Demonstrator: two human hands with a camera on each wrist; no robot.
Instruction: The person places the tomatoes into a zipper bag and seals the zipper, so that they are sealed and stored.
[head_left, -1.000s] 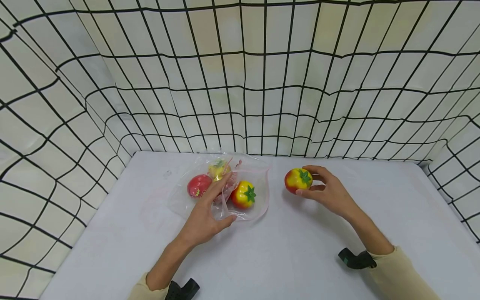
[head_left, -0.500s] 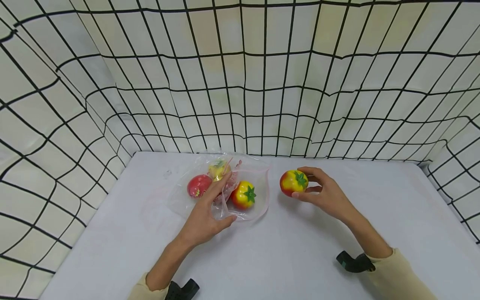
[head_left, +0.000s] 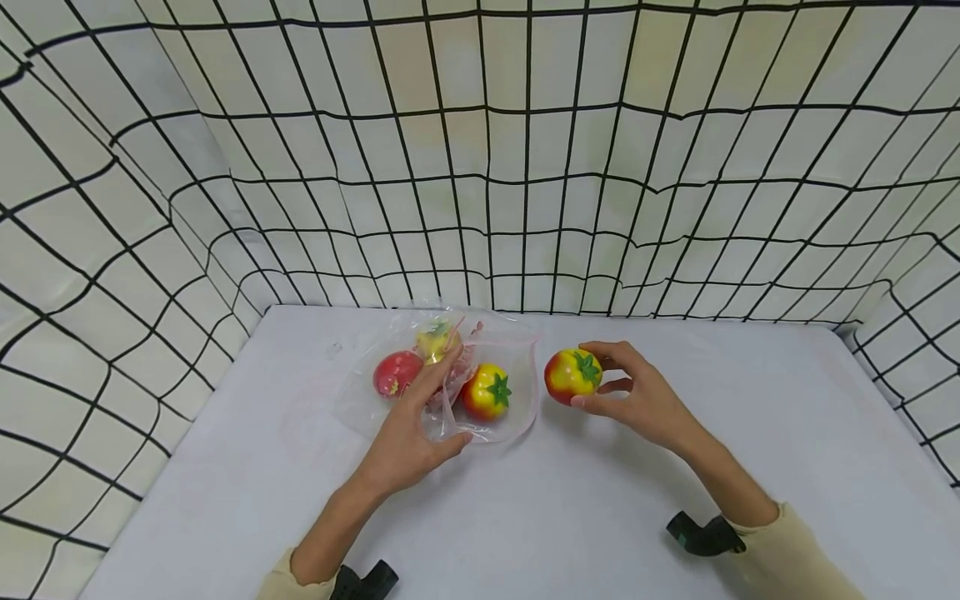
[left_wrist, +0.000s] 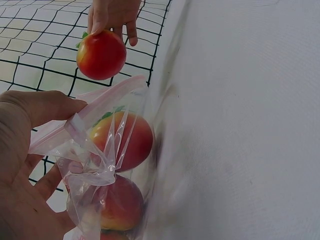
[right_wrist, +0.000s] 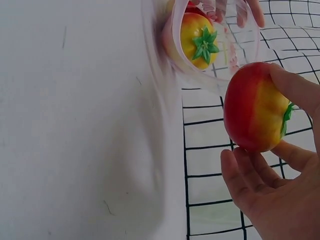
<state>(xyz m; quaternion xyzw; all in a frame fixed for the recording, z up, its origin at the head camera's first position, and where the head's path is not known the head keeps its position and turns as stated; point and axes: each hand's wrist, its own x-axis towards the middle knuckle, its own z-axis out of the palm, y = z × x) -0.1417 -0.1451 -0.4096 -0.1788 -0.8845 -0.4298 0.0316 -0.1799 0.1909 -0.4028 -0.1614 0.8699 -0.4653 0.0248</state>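
My right hand [head_left: 637, 400] holds a red-and-yellow toy tomato [head_left: 573, 375] with a green star-shaped top, between thumb and fingers, just right of the mouth of a clear zip bag [head_left: 525, 417]. My left hand [head_left: 401, 442] holds the bag's mouth spread, its thumb [left_wrist: 60, 107] at the pink-edged rim in the left wrist view and its fingers behind the plastic. Just inside the mouth lies a similar toy tomato [head_left: 486, 392]. Deeper in sit a red round toy fruit [head_left: 397, 372] and a yellowish one [head_left: 435, 342], partly blurred by the plastic.
Under the bag is a white table [head_left: 540, 525]. Black netting [head_left: 525, 192] over pale walls rises behind the table and on both sides. A dark wrist device [head_left: 705, 533] sits at the right cuff, another [head_left: 367, 579] at the left.
My right hand has carried the toy tomato leftward and slightly nearer to me, closer to the bag's mouth. The left hand and bag have stayed in place.
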